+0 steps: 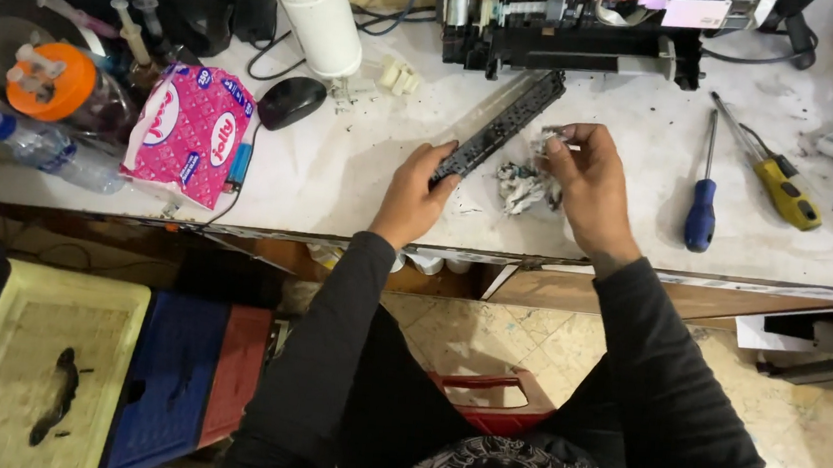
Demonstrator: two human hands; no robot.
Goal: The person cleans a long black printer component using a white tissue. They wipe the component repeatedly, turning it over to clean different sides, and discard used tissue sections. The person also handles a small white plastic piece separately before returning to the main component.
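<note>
Meanwhile, at a stained white bench point(341, 177), the left hand point(417, 192) curls closed around the near end of a long black plastic strip point(503, 123) that lies slantwise, pointing away. The right hand point(590, 179) pinches a small grey part point(552, 135) at its fingertips, above crumpled, ink-smudged tissue point(521, 185). A blue screwdriver point(701, 205) lies nearby.

Blue screwdriver point(701, 211), yellow screwdriver point(778, 180), black mouse point(290, 102), pink tissue pack point(189, 134), white canister point(319, 13)
</note>
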